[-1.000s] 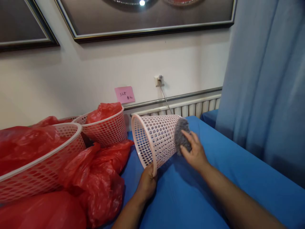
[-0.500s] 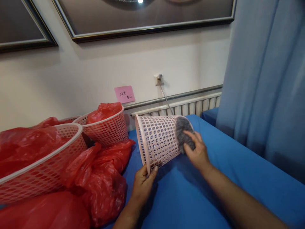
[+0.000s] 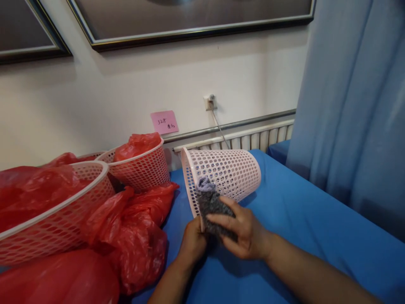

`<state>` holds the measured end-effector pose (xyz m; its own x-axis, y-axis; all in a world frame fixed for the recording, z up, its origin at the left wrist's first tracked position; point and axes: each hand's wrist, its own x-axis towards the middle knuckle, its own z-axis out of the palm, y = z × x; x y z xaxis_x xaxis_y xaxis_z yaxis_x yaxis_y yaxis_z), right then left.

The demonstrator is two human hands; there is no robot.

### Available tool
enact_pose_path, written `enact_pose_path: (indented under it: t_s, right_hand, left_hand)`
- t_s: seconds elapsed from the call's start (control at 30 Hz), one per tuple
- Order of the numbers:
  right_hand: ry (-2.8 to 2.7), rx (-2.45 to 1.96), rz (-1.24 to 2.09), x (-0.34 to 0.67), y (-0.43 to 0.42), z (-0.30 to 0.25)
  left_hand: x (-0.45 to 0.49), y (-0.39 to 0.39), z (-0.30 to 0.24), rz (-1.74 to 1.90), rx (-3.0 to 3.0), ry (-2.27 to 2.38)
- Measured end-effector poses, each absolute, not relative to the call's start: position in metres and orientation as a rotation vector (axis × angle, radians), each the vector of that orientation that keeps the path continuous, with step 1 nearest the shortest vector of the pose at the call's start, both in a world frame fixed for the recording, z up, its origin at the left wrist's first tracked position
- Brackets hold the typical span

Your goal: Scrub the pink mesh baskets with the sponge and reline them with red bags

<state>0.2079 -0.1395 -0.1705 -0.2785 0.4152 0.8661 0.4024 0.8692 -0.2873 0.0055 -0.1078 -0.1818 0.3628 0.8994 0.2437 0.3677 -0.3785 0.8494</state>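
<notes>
Left hand (image 3: 192, 241): grip clamped on lower rim of pink perforated plastic basket (image 3: 232, 169). Right hand (image 3: 248, 233): grip pinching grey fuzzy cloth (image 3: 215, 207) against basket side, near rim. Basket: tipped sideways over blue sheet (image 3: 294, 211), mouth leftward. Likely light, semi-stiff, smooth; lattice may flex. Preferred hold: thicker rim. Cloth likely soft. Left: red plastic bags (image 3: 142, 249).

Red bags (image 3: 141, 245) on blue sheet (image 3: 300, 207)

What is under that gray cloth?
Under the gray cloth, held in the right hand, is part of a pale pink perforated basket. The portion directly beneath is hidden from view.
</notes>
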Motion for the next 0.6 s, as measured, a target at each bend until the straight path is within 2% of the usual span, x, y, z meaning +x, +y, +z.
enact_pose_path:
  t_s: [0.17, 0.27, 0.33, 0.43, 0.6]
  right_hand:
    - [-1.171, -1.262, 0.1, 0.267, -0.078, -0.186]
    - [-0.916, -1.44, 0.25, 0.289, -0.06, -0.187]
    - [-1.047, -1.386, 0.188, 0.28, -0.07, -0.182]
    - [-1.508, -1.083, 0.02, 0.244, -0.107, -0.171]
    - [-1.89, -0.611, 0.007, 0.204, -0.149, -0.16]
  left_hand:
    - [0.005, -0.1, -0.184, 0.998, 1.996, 1.154]
    - [0.003, -0.095, -0.187, 0.954, 2.07, 1.186]
    - [0.004, -0.093, -0.189, 0.936, 2.095, 1.195]
    - [0.007, -0.095, -0.19, 0.943, 2.1, 1.144]
    - [0.014, -0.11, -0.176, 0.982, 1.876, 1.107]
